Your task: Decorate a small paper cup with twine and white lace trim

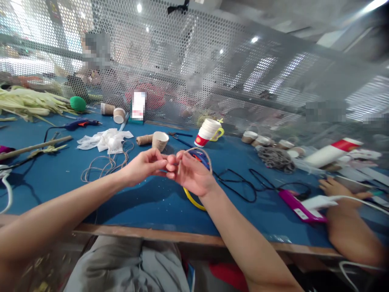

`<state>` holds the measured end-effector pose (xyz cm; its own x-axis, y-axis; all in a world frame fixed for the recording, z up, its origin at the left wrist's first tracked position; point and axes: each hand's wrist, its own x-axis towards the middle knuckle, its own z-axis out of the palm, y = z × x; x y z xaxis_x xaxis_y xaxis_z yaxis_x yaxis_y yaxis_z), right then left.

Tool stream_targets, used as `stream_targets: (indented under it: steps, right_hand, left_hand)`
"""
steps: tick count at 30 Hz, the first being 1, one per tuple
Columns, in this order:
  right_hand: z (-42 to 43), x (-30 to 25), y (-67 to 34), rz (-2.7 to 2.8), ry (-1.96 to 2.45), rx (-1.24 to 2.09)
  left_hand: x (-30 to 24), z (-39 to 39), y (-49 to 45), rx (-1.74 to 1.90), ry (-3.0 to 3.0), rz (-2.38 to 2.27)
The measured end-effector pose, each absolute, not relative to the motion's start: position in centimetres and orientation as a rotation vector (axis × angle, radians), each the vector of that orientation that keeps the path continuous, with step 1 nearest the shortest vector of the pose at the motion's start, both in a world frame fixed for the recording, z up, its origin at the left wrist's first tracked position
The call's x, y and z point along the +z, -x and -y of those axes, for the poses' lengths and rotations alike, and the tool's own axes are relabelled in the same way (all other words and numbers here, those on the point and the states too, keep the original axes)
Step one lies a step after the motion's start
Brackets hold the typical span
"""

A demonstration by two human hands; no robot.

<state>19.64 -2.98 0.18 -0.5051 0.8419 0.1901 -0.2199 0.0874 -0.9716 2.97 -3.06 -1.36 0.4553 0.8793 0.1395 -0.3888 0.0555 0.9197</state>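
Note:
My left hand (145, 165) and my right hand (190, 173) meet fingertip to fingertip above the blue table (54, 170). Both are pinched on a thin brown twine strand (199, 152) that loops up over my right hand. A yellow hoop (192, 199) curves out from under my right hand; whether the hand grips it is hidden. A loose coil of twine (103, 165) lies on the table just left of my left hand.
A paper cup (159, 140) and a twine spool (144, 140) stand behind my hands. White cloth (105, 140), a blue glue gun (79, 123), stacked cups (208, 132), black cable (243, 186). Another person's hand (337, 188) beside a pink glue gun (299, 207) at right. Mesh wall (212, 69) behind.

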Motion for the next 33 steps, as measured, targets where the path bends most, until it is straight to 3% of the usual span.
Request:
stream_targets:
  steps: [5,11,23,27,30,33]
  right_hand:
    - [3.1,-0.1,-19.2,1.19,0.504,1.923]
    - [3.3,0.7,-19.7,1.152,0.419,1.971]
    - [1.1,1.5,-22.6,1.152,0.823,1.421]
    - [1.4,1.5,-22.1,1.11,0.795,1.551]
    - [2.0,1.5,-21.3,1.1,0.763,1.608]
    - [2.4,1.1,-20.5,1.098,0.797,1.549]
  left_hand:
    - [-1.9,3.5,-3.5,1.043,-1.086,-0.488]
    - [-2.2,3.4,-3.8,1.124,-1.04,-0.626]
    - [1.3,-0.8,2.0,1.706,-0.792,-0.613]
    - [0.3,-0.4,1.2,1.499,-1.05,-0.86]
    - [-1.2,0.7,-0.3,0.963,-1.725,-1.109]
    - [-1.7,1.6,-1.2,0.84,-2.234,-1.204]
